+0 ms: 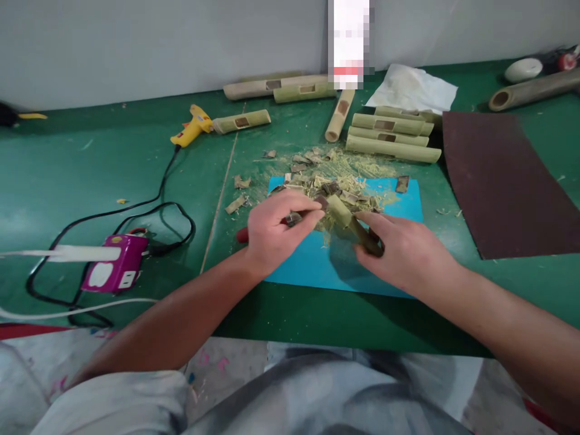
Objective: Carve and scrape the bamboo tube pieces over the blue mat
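Note:
My left hand (278, 226) is closed above the blue sheet (299, 260), thumb and forefinger pinching a small dark brown piece (321, 202). A red handle (243, 235) shows beside it, and a dark shiny part (293, 219) is visible between the fingers; whether the hand holds these I cannot tell. My right hand (403, 241) is wrapped round a bamboo piece (339, 211), whose pale green end points at the left fingertips. Its lower part is darker and partly hidden by the fingers. Bamboo chips and shavings (348, 190) lie heaped just beyond both hands.
Bamboo tubes with cut openings (392, 148) lie behind the chips. A yellow glue gun (193, 127) and a purple power box (115, 263) with looping cables are at left. At right lie a dark brown sheet (512, 187), white tissue (412, 87) and a darker tube (534, 90).

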Demonstrator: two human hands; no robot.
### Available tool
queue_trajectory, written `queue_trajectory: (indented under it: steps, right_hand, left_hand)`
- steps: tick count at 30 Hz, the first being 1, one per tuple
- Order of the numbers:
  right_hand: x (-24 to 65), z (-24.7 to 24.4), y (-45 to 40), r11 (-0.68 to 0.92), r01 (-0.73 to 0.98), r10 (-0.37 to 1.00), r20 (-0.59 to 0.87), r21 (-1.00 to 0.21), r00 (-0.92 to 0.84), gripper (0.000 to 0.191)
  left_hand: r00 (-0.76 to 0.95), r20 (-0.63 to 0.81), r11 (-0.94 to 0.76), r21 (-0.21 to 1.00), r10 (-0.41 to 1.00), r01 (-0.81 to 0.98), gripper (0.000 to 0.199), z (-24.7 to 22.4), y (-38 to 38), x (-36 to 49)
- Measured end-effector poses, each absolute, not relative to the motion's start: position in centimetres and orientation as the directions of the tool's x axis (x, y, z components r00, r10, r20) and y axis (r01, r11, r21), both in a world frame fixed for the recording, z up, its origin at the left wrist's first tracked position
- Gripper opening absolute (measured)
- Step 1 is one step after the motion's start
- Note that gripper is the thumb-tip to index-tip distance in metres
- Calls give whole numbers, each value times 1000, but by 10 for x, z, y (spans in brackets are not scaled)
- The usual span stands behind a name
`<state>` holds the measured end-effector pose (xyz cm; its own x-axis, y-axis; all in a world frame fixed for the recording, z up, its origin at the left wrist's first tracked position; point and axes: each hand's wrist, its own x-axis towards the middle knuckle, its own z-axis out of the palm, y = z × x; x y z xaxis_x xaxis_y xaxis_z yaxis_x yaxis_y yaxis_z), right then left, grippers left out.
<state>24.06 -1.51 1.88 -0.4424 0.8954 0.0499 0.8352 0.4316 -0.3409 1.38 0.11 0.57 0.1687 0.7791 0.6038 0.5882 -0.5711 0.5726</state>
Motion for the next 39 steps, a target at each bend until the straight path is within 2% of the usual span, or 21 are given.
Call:
queue_trajectory:
  steps: [2, 5, 8, 13, 16, 21, 27, 32, 39]
  right_hand:
    - [236, 16, -21, 424, 852, 897, 16, -307, -441, 34]
    - [233, 15, -24, 411, 868, 902, -16, -278, -432, 35]
    - [231, 16, -25, 386, 886, 911, -42, -256, -409, 28]
    - [230, 16, -25, 368, 896, 914, -81, -246, -398, 21]
    - [231, 14, -24, 360, 900, 917, -84, -248, -390, 19]
    - [232, 13, -23, 345, 913, 925, -88, -218, -370, 22]
    - [232, 16, -24, 336, 921, 928, -96, -198, -360, 23]
    - [232, 14, -23, 338, 922, 928, -94, -189, -359, 23]
    - [232, 13, -22, 340, 920, 926, -100, -196, -363, 24]
  left_hand:
    - [215, 537, -547, 595, 816, 589, 9, 6, 1, 21]
    - [239, 451, -491, 601, 860, 631, 3, 4, 2, 27]
    - [226, 414, -449, 591, 882, 670, 19, 1, 4, 27]
    - [280, 450, -498, 497, 848, 711, 9, -3, 6, 25]
    - [324, 490, -544, 418, 809, 727, 13, -6, 8, 24]
    - [373, 539, -613, 379, 755, 693, 12, -9, 12, 21]
    - [404, 583, -628, 248, 705, 738, 15, -12, 14, 18]
    - [389, 595, -633, 274, 703, 724, 15, -13, 14, 18]
    - [457, 560, -677, 282, 691, 680, 11, -12, 13, 21]
